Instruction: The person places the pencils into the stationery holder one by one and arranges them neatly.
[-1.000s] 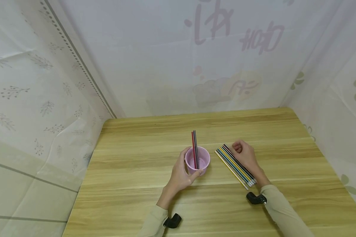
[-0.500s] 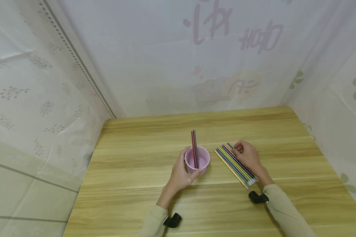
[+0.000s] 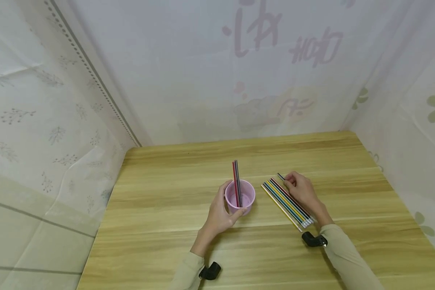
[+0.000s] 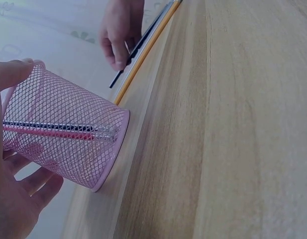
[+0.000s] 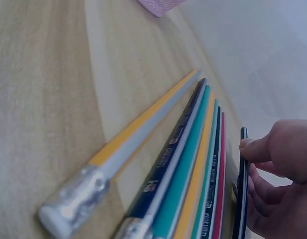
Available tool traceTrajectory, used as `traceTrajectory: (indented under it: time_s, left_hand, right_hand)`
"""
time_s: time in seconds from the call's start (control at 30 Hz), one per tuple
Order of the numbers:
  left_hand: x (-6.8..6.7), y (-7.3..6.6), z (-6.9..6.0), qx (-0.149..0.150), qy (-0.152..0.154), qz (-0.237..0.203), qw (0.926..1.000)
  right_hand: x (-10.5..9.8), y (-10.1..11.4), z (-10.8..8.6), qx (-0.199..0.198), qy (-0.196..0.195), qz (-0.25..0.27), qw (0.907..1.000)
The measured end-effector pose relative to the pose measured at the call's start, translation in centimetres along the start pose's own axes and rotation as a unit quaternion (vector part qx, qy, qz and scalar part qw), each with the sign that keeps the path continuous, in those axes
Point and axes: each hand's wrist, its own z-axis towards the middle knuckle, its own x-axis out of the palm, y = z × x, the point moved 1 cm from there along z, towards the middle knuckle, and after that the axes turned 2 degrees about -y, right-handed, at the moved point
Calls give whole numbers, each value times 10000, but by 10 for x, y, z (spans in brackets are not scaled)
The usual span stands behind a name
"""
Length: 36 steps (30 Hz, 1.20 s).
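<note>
My left hand holds a pink mesh pencil cup around its side, thumb near the rim. Inside the cup lean several pencils, red and dark, their eraser ends at the bottom in the left wrist view. To the right, my right hand pinches a dark pencil between thumb and fingers. Its tip is raised off the table in the right wrist view; its lower end is out of frame there. Beside that hand lies a row of pencils, yellow, green, dark and red, with metal-banded eraser ends towards me.
A wood-grain table carries everything. One yellow pencil lies at the row's left edge, slightly apart from the others. Printed cloth hangs behind the table and at both sides. Each sleeve has a black device at the wrist.
My right hand has separated a dark pencil from the row's right side, and its tip now sticks out past the fingers. My left hand and the cup stay in place.
</note>
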Motion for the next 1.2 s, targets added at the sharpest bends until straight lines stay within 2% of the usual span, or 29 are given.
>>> traceTrajectory:
  time_s: [0.17,0.37,0.77,1.2]
  left_hand:
    - [-1,-1,0,62,-23,8,10000]
    - [-1,-2,2,43,-32,11,10000]
    - [-2,0,3,93,-54,118,9999]
    - [-1,-3,1,86,-13,66,9999]
  right_hand:
    - [-3,1,0,75,141,262,9995]
    - [-8,13,0,85,-78,460,9989]
    - [-22,65,3,-266,-604,857,9941]
    - [-25,118,16,-540,-1188,1518,9798]
